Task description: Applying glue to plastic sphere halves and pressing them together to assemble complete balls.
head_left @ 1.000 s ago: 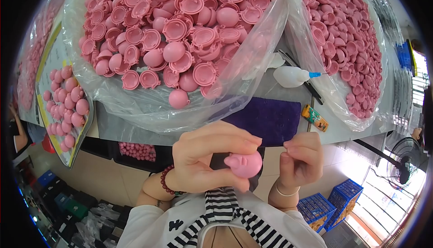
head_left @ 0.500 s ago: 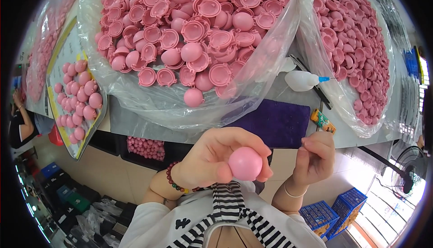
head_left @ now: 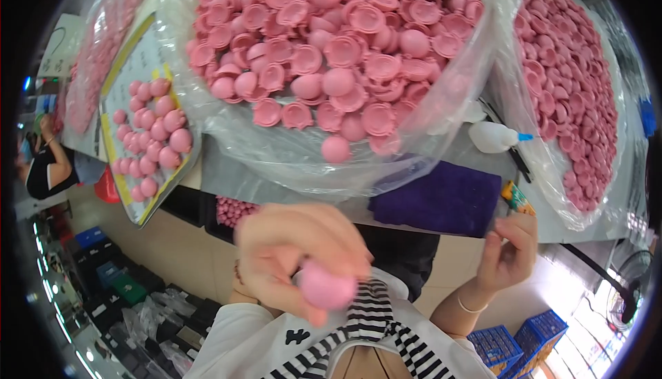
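A smooth pink ball is held in the curled fingers of my left hand, low in front of my chest; both are smeared by motion. Off to the right, beside the table's front edge, my right hand is raised with thumb and fingers curled in close. Whether anything tiny sits between those fingertips does not show. Beyond the hands, a clear plastic bag lies spread on the table under a heap of pink half-shells, with one closed pink ball at its near edge.
A yellow-edged tray with several pink balls stands at left. At right are a folded purple cloth, a white bottle with a blue tip, a small coloured tube and another bag of shells. Blue crates stand below.
My left hand has moved left and closer to my body with the pink ball. The whole view has shifted, so the table's things sit farther right. My right hand stays raised and curled.
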### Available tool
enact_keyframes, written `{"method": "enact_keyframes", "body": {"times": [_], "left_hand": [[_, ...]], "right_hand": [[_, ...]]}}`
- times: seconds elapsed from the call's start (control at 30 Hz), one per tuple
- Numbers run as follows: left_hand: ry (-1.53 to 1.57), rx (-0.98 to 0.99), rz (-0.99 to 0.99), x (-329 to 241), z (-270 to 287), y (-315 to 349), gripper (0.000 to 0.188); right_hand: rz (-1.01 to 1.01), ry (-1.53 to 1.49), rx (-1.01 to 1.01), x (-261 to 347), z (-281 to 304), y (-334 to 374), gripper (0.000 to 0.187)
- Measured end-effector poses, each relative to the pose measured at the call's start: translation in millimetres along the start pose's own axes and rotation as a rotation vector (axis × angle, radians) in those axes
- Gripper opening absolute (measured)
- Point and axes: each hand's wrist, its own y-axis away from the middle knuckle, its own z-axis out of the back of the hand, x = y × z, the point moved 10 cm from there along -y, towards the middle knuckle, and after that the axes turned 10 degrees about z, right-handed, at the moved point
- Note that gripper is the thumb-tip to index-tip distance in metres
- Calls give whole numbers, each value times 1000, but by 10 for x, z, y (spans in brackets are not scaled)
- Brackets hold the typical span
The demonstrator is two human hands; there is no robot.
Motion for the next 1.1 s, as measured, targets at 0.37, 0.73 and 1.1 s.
{"method": "enact_keyframes", "body": {"times": [0.37, 0.73, 1.1], "left_hand": [[-1776, -906, 455, -784, 1426, 958, 35], [-1439, -301, -258, -447, -102, 273, 12], [-1517, -189, -69, 397, -359, 8, 34]], "right_hand": [[-19, -29, 6, -64, -36, -3, 12], [-65, 102, 410, -2, -200, -60, 39], [96, 124, 351, 0, -283, -60, 25]]}}
